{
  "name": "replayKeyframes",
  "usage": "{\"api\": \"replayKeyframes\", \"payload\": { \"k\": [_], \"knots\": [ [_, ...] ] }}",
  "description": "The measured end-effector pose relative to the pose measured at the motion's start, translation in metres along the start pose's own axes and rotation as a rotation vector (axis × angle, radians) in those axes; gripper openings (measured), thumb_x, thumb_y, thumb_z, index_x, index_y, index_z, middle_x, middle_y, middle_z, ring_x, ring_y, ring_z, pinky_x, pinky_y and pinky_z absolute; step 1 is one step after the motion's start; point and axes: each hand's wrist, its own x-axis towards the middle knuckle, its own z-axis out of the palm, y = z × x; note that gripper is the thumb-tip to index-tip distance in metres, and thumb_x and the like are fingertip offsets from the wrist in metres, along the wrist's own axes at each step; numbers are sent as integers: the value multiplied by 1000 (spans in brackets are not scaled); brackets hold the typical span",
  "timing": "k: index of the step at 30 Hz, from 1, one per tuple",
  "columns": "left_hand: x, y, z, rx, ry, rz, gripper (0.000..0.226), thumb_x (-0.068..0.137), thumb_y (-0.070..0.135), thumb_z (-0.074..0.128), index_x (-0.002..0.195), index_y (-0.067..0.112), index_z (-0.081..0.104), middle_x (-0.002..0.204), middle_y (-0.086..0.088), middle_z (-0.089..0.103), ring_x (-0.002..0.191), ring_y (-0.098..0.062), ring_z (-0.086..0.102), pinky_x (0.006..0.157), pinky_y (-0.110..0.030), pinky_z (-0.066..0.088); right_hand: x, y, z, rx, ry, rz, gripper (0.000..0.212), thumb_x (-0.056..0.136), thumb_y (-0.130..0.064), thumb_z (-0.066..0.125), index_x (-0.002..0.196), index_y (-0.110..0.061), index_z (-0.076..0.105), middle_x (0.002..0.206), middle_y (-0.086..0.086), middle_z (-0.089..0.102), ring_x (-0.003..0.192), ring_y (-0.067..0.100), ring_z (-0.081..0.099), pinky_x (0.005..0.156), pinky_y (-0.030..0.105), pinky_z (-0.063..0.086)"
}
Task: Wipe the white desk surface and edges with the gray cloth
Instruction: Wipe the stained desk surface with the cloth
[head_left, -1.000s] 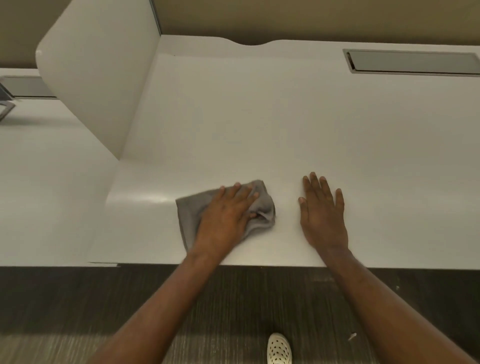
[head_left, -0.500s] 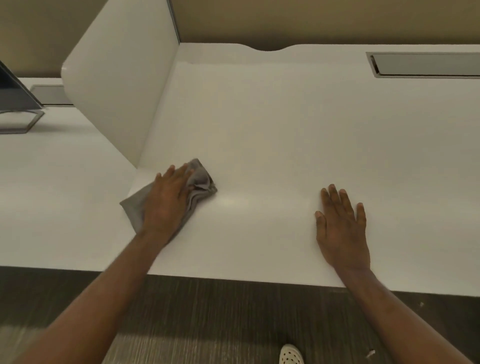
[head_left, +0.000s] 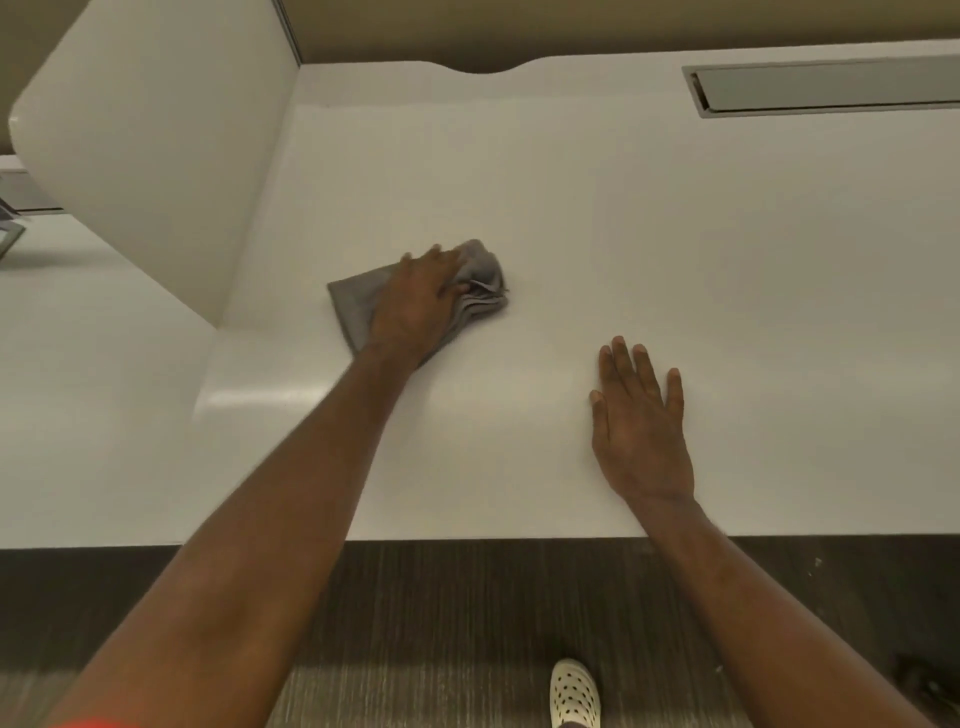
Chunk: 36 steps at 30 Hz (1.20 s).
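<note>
Pressing gray cloth (head_left: 358, 301) with left hand (head_left: 418, 306), fingers curled on it | long axis left-right | right hand (head_left: 641, 431) spread flat on desk (head_left: 623, 208)

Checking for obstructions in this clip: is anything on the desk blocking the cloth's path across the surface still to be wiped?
Mostly no. The left hand presses the gray cloth onto the white desk. Only the right hand, flat near the front edge, lies in the way.
</note>
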Motion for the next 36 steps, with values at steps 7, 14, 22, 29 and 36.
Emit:
{"api": "replayKeyframes", "payload": {
  "k": [7,14,22,29,36],
  "knots": [
    [-84,71,36,-53,-116,350,46,102,26,53,147,14,52,154,-5,50,147,-24,39,126,-40,17,-4,4,-6,404,104,57,57,107,-23,26,161,-7,25,170,6,26,159,17,20,132,45,7],
    [-181,83,44,27,-248,536,49,102,30,52,151,28,43,161,4,38,153,-17,26,128,-44,13,-2,6,-10,511,87,113,64,105,-43,25,162,-13,27,170,2,28,159,14,20,132,35,4],
    [-164,57,29,72,-224,422,57,99,47,31,149,26,47,158,1,44,150,-24,35,125,-51,19,2,7,-5,262,44,36,57,106,-47,40,155,-20,44,166,1,37,158,17,24,131,43,6],
    [-82,12,15,131,-96,158,46,107,33,39,152,26,43,161,3,40,151,-25,32,125,-51,16,2,7,1,242,121,12,49,101,-31,60,148,-20,54,162,1,44,155,20,32,130,49,14],
    [-72,-55,-25,124,-48,7,47,107,32,39,154,28,39,162,4,38,152,-25,30,125,-50,14,4,7,3,224,121,22,47,102,-30,58,148,-21,54,162,0,44,155,20,32,129,48,14]
  ]
}}
